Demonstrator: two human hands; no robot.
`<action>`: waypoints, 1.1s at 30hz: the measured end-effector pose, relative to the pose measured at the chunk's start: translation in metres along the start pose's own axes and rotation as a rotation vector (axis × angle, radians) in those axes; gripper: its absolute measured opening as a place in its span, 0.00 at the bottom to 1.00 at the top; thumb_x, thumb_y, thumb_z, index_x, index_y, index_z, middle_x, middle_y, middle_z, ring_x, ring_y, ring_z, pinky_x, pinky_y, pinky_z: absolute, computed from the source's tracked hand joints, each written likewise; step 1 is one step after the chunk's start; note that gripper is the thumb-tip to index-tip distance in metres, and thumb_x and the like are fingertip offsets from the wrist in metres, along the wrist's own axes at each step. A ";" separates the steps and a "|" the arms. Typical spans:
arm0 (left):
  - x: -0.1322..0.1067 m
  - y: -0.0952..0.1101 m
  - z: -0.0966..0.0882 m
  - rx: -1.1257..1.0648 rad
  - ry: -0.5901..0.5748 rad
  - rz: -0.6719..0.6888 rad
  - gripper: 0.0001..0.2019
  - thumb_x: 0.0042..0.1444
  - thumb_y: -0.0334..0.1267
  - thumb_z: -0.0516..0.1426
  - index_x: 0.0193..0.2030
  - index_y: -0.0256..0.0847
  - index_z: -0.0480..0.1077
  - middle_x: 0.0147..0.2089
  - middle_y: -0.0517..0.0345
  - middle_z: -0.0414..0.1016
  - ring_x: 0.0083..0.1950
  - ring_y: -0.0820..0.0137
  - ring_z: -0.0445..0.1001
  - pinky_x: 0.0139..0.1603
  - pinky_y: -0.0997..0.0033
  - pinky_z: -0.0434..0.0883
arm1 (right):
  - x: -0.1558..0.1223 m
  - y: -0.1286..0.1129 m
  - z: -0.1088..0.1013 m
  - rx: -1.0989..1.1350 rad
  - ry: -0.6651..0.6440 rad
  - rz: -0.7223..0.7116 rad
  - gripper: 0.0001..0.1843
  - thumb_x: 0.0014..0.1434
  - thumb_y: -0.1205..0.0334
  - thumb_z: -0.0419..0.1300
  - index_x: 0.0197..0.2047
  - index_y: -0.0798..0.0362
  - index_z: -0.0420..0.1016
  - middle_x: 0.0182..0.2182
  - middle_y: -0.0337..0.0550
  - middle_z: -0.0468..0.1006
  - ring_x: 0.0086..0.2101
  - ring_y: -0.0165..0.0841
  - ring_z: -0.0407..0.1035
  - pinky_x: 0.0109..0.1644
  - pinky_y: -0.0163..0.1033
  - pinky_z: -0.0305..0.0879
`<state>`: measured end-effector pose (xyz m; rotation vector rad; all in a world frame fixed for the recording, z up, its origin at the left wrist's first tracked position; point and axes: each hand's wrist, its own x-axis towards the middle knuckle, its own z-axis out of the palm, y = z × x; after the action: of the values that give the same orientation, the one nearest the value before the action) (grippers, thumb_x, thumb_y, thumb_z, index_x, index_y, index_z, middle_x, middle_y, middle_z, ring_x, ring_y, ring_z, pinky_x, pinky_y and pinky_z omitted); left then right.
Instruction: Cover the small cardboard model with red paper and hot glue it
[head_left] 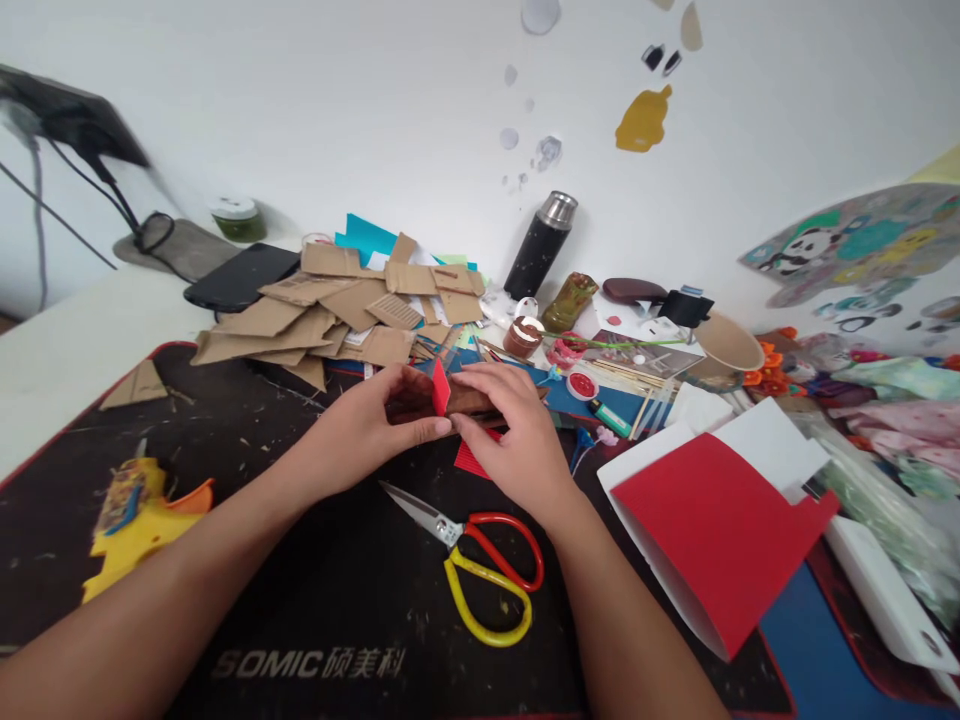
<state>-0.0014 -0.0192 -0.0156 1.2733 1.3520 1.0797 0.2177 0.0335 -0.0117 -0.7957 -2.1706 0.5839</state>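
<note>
The small red piece (441, 388) stands upright between your two hands, against the brown piece (472, 400), over the far half of the dark mat (300, 590) on the bench (52, 340). Your left hand (364, 425) has its fingers partly curled around the left part of the brown piece, the thumb stretched along the near side toward the red piece. Your right hand (517, 430) arches over the right part, its fingers bent across the top and its thumb in front, the two thumb tips close together. The fingertips on the far side are hidden, so you can't be sure which of them press on the red piece.

Just under your right hand lies a ribbed red scrap (471, 460). Nearer you, the scissors (453, 532) lie with their blades pointing to the far left and their red and yellow handles toward the mat's near edge. A yellow glue gun (135, 525) lies toward the mat's left edge, partly behind your left forearm.

Beyond your hands, the cardboard pieces (360, 300) heap up over the mat's far edge. A black flask (540, 245) stands at the bench's far edge by the wall, and a folded red sheet (720, 530) covers the mat's right edge.
</note>
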 end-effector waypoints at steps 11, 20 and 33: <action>0.000 -0.004 0.002 0.056 0.038 0.051 0.30 0.53 0.69 0.73 0.48 0.45 0.80 0.51 0.47 0.90 0.54 0.47 0.88 0.63 0.44 0.82 | 0.001 0.001 -0.002 -0.016 -0.030 -0.020 0.19 0.73 0.65 0.68 0.64 0.43 0.82 0.63 0.50 0.85 0.66 0.48 0.75 0.76 0.62 0.70; 0.004 -0.007 -0.006 0.084 -0.031 0.043 0.31 0.54 0.70 0.72 0.49 0.45 0.80 0.53 0.47 0.90 0.55 0.46 0.88 0.61 0.45 0.82 | 0.000 0.003 -0.002 -0.019 -0.065 -0.059 0.22 0.72 0.68 0.70 0.66 0.44 0.79 0.63 0.51 0.83 0.67 0.50 0.74 0.76 0.64 0.70; 0.003 -0.009 -0.010 0.075 -0.054 0.053 0.32 0.58 0.72 0.70 0.52 0.45 0.81 0.53 0.47 0.90 0.56 0.46 0.87 0.63 0.45 0.81 | 0.000 0.002 0.000 -0.042 -0.037 -0.049 0.21 0.71 0.67 0.69 0.64 0.43 0.80 0.62 0.50 0.85 0.65 0.51 0.75 0.74 0.65 0.72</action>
<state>-0.0129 -0.0165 -0.0235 1.3905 1.3357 1.0322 0.2189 0.0348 -0.0129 -0.7575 -2.2358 0.5339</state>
